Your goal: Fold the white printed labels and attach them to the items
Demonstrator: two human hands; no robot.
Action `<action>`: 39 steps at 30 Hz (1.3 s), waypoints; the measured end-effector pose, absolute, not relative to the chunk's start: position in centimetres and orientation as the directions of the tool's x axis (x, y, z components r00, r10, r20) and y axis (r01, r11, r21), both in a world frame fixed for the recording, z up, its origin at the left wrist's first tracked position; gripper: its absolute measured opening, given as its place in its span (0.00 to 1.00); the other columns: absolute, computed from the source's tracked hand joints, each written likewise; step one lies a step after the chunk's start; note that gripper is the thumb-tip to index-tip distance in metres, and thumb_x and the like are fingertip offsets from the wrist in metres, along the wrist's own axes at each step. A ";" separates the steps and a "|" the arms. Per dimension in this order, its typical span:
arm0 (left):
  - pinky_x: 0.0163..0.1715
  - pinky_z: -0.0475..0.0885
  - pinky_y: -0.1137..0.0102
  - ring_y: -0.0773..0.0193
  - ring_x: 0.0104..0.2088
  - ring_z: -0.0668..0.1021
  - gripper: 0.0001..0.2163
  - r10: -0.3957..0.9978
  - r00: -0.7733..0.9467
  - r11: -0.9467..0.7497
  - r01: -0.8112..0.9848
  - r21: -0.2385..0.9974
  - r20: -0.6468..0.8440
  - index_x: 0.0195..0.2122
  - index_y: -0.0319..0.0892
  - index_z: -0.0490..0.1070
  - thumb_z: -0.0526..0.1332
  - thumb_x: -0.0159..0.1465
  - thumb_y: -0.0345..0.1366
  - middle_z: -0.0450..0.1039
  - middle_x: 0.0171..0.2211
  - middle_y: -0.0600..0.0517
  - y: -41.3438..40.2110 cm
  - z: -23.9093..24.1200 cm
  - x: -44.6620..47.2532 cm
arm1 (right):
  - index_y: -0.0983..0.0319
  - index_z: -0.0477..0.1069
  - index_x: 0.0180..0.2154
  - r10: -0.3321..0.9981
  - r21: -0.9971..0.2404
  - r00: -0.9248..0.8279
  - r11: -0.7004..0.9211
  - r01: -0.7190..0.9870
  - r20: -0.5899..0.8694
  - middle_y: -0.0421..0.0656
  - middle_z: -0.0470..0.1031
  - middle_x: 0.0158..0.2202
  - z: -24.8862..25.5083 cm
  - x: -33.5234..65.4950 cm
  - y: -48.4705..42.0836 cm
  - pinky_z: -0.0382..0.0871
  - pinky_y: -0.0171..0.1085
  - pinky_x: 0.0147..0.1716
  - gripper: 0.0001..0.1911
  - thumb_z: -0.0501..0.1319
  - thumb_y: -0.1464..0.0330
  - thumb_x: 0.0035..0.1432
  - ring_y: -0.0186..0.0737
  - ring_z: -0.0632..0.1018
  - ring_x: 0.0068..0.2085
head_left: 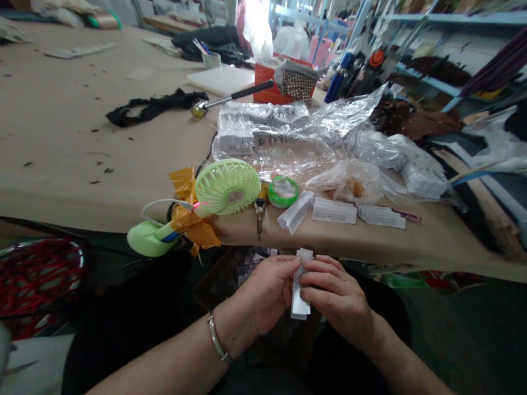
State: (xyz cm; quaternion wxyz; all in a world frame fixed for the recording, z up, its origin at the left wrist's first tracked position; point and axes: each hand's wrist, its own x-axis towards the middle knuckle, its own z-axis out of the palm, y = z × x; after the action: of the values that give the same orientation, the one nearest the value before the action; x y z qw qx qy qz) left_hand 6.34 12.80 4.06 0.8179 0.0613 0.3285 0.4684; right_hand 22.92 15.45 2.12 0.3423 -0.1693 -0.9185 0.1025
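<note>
Below the table edge, over my lap, both hands pinch a small stack of white paper labels (pixel 300 291) held upright between them. My left hand (pixel 265 293), with a silver bangle on the wrist, grips the stack from the left with its fingers closed. From the right, my right hand (pixel 335 299) has its fingers curled over the stack. More white label stacks (pixel 334 210) lie on the table just above my hands, one of them in a clear sleeve (pixel 295 212).
A green hand fan (pixel 226 186) taped with yellow tape stands at the table's front edge beside a green tape roll (pixel 282 191) and a small tool (pixel 259 216). Clear plastic bags of labels (pixel 288 134) lie behind. A red basket (pixel 37 280) sits at the lower left.
</note>
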 end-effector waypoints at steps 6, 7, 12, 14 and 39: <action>0.23 0.67 0.76 0.69 0.23 0.74 0.08 0.811 0.337 0.548 -0.723 0.421 -0.478 0.30 0.31 0.76 0.68 0.50 0.31 0.75 0.25 0.47 12.9 3.9 6.6 | 0.60 0.74 0.36 0.397 -0.338 -0.701 0.912 0.232 0.592 0.43 0.79 0.38 1.7 22.9 15.4 0.67 0.46 0.54 0.08 0.58 0.75 0.60 0.40 0.75 0.50; 0.23 0.67 0.76 0.69 0.23 0.74 0.08 0.812 0.331 0.545 -0.726 0.420 -0.481 0.29 0.31 0.76 0.68 0.50 0.31 0.75 0.25 0.48 12.9 3.9 6.7 | 0.60 0.74 0.36 0.396 -0.340 -0.700 0.912 0.227 0.595 0.43 0.79 0.38 1.7 22.9 15.3 0.67 0.46 0.54 0.08 0.58 0.75 0.60 0.40 0.75 0.50; 0.21 0.67 0.78 0.69 0.23 0.75 0.06 0.817 0.281 0.518 -0.740 0.429 -0.503 0.30 0.31 0.76 0.66 0.52 0.30 0.75 0.25 0.48 12.8 3.6 7.2 | 0.60 0.73 0.40 0.375 -0.336 -0.725 0.919 0.207 0.578 0.43 0.79 0.38 2.1 22.9 15.1 0.67 0.45 0.54 0.09 0.59 0.76 0.59 0.40 0.75 0.50; 0.22 0.68 0.77 0.69 0.22 0.75 0.04 0.810 0.239 0.510 -0.738 0.442 -0.536 0.29 0.32 0.75 0.65 0.54 0.29 0.75 0.24 0.48 12.7 3.5 7.4 | 0.60 0.70 0.47 0.375 -0.324 -0.723 0.921 0.217 0.580 0.45 0.78 0.42 2.3 23.7 15.5 0.69 0.47 0.53 0.13 0.59 0.74 0.59 0.43 0.74 0.52; 0.25 0.72 0.71 0.66 0.21 0.76 0.08 0.717 0.205 0.646 -0.553 0.526 -0.666 0.34 0.34 0.71 0.56 0.63 0.33 0.76 0.25 0.46 12.2 3.1 6.7 | 0.58 0.73 0.41 0.704 -0.456 -0.187 0.615 0.643 0.685 0.45 0.77 0.43 2.0 29.3 18.0 0.72 0.45 0.47 0.10 0.59 0.75 0.59 0.42 0.78 0.44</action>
State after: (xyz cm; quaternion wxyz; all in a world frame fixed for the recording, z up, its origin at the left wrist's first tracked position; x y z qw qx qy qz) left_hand 6.72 12.18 3.10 0.7712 0.0862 0.4778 0.4116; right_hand 29.28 18.00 2.02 0.4639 -0.4372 -0.7697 0.0329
